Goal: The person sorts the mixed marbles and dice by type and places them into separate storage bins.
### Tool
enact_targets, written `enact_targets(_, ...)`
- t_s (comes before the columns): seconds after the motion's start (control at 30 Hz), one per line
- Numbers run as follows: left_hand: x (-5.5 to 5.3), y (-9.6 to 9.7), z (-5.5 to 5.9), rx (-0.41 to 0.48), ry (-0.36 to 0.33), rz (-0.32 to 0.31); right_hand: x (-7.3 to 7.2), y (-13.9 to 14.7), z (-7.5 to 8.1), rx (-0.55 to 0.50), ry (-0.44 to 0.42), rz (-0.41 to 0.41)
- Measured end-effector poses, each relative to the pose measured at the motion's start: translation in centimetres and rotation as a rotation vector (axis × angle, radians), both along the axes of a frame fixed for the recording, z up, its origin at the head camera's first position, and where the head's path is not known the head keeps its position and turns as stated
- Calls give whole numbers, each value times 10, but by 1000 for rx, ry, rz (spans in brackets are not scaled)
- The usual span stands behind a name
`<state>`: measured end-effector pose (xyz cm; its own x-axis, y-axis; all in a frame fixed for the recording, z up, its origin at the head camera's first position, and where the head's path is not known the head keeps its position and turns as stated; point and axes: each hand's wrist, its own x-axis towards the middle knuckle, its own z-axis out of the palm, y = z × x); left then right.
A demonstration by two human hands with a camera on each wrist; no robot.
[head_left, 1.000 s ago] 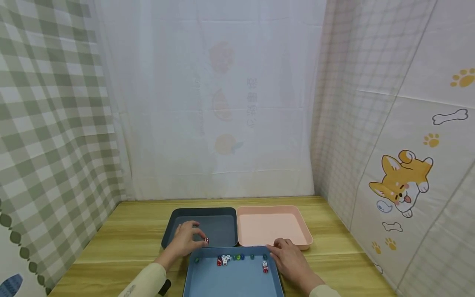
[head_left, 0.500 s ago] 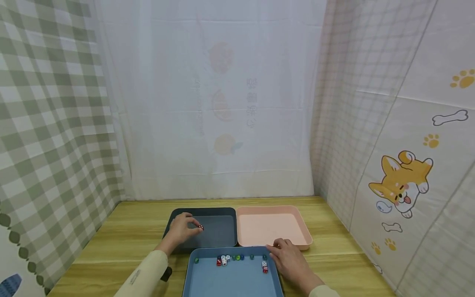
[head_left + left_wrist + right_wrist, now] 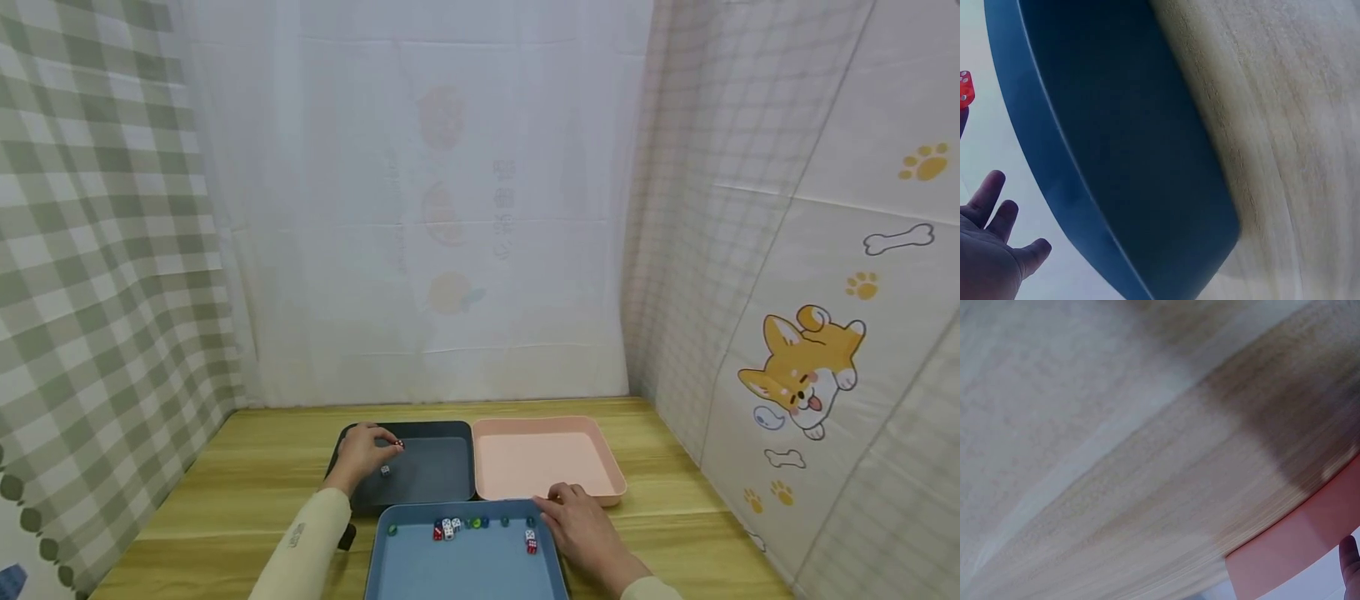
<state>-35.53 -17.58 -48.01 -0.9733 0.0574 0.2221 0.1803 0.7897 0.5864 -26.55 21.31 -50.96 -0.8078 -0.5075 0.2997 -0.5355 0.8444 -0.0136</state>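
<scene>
My left hand is over the dark tray, pinching a red die at its fingertips. In the left wrist view the red die shows white pips at the left edge, beside the dark tray's wall. Below the hand, a white die lies on the dark tray's floor. My right hand rests at the far right corner of the blue tray, fingers loosely bent.
Inside the blue tray, red and white dice and green and blue marbles line the far side. Two more dice lie near its right wall. A pink tray adjoins the dark one on the wooden table.
My left hand has moved up and left, further over the dark tray, with the red die. The white die in that tray has come into view. My right hand stays at the blue tray's corner.
</scene>
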Motion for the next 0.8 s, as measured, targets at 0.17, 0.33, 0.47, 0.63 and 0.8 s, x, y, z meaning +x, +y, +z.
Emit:
enact_targets(0.17,-1,2,-3,-24,-23,30,0,0,0,6,-38,-22)
enact_targets(0.33,-2,3,-10,-56,-33,46,0,-1,0,9,-58,-35)
enact_targets(0.47,-2,3,-15,-48,-37,56,0,-1,0,12,-57,-34)
enact_targets(0.63,-2,6,-17,-36,-40,60,0,-2,1,15,-71,-38)
enact_targets(0.8,-3,10,-15,-46,-56,48,1,-1,2,12,-63,-34)
